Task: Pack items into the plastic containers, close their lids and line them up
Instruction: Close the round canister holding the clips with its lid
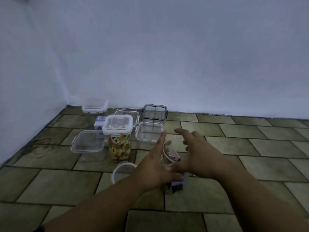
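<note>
A round clear container with packets inside stands on the tiled floor between my hands. My left hand rests against its left side, fingers straight. My right hand hovers over its right side with the fingers spread. A round white lid lies on the floor to the left of it. Farther back stands a tall clear container filled with colourful packets, its lid closed.
Several clear square containers sit near the wall: one at the left, one in the middle, a grey-lidded one behind, another in the corner. A small blue-white box lies among them.
</note>
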